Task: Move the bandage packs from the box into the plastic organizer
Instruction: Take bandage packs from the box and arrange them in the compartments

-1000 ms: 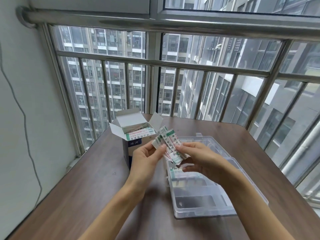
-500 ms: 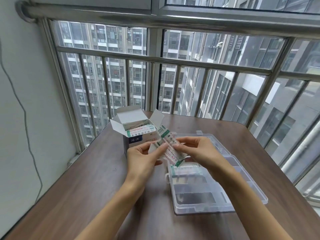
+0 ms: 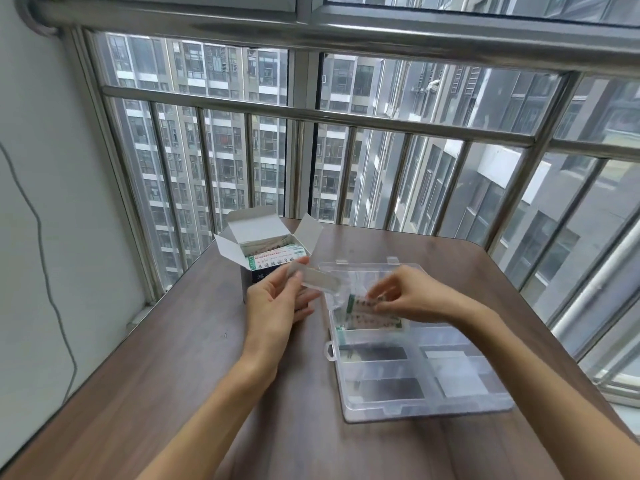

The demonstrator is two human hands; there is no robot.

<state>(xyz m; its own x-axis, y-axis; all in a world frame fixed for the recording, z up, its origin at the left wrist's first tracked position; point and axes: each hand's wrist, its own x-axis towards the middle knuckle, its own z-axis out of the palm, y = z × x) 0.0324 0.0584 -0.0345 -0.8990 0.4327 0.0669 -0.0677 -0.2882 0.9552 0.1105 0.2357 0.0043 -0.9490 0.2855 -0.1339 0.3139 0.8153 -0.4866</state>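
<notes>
I see the box (image 3: 258, 252) left of the organizer (image 3: 426, 393) on the worktop (image 3: 173, 375). Bandage packs (image 3: 372, 315) lie in the organizer's far-left compartment.

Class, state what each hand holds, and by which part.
Left hand: blurred bandage strip, pinched at its near end. Right hand: bandage packs, by their top edge over the organizer.

Box (image 3: 258, 271) packs show Chinese print (blurred); perhaps "普通"; otherwise unreadable.

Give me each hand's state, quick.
Left hand: pinching bandage packs.
Right hand: pinching a bandage pack over the organizer.
</notes>
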